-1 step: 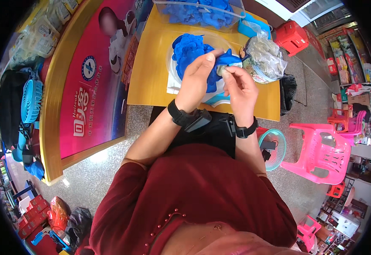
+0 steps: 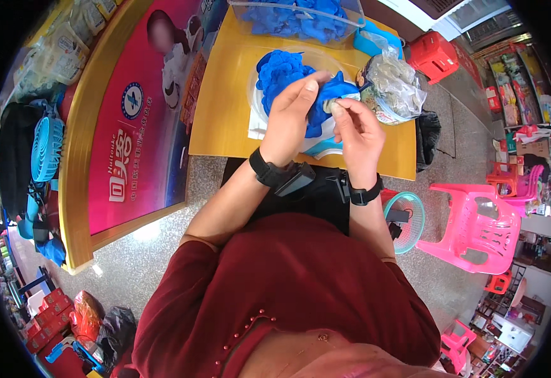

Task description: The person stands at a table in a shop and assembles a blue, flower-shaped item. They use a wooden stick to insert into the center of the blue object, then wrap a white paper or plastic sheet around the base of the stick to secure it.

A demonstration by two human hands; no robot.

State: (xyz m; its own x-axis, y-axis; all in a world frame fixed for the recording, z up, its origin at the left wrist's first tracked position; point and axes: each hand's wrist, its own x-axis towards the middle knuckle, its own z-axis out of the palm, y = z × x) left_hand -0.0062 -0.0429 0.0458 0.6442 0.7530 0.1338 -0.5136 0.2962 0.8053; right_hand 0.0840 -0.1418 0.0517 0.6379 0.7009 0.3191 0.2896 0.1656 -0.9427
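Observation:
My left hand [image 2: 288, 123] is closed on a piece of blue fabric [image 2: 333, 86] that looks soft and crumpled, with one pointed tip standing up. At its right edge, the thumb and finger of my right hand [image 2: 359, 131] pinch a small pale round piece [image 2: 330, 104], too small to name. Both hands are above a clear round basin [image 2: 253, 94]. In it lies a heap of blue ruffled fabric pieces [image 2: 280, 72], partly hidden behind my left hand. More blue fabric hangs down between my hands.
The yellow table [image 2: 215, 113] bears a clear bin [image 2: 357, 19] of blue pieces, a blue box [image 2: 376, 39] and a jar with a plastic bag [image 2: 392, 85]. A display counter [image 2: 77, 157] stands left. Rightward are a green basket [image 2: 408, 220], pink chair [image 2: 477, 227] and red stool [image 2: 434, 57].
My right hand has shifted very slightly to the right. Both hands keep their grip, and the other things look the same.

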